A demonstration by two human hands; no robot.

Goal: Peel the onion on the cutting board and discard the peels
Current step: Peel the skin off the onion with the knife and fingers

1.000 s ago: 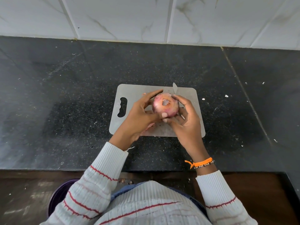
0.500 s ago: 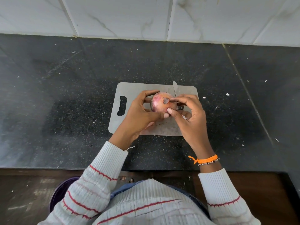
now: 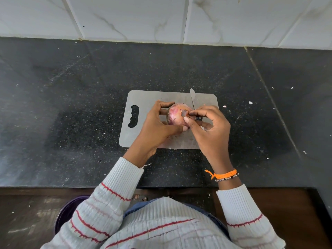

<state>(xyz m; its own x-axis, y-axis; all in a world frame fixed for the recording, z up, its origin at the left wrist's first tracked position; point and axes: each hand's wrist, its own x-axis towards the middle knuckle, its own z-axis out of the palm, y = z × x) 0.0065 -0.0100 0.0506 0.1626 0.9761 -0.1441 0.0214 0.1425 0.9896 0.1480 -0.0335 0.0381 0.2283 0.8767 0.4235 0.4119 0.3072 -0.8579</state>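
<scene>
A pinkish-red onion (image 3: 175, 114) is held just above the grey cutting board (image 3: 143, 97), which lies on the black counter. My left hand (image 3: 156, 128) wraps around the onion from the left and below, thumb under it. My right hand (image 3: 210, 128) comes in from the right, its thumb and forefinger pinching the skin at the onion's cut end. A knife lies on the board behind my hands, with only its blade tip (image 3: 192, 96) showing.
A purple bin (image 3: 66, 212) stands on the floor at lower left, partly hidden by my sleeve. White crumbs (image 3: 250, 102) dot the black counter (image 3: 71, 114) to the right. A tiled wall (image 3: 161, 18) closes the back.
The onion has turned in my left hand so its cut end faces right. My right hand has shifted from cupping the onion to pinching at that end.
</scene>
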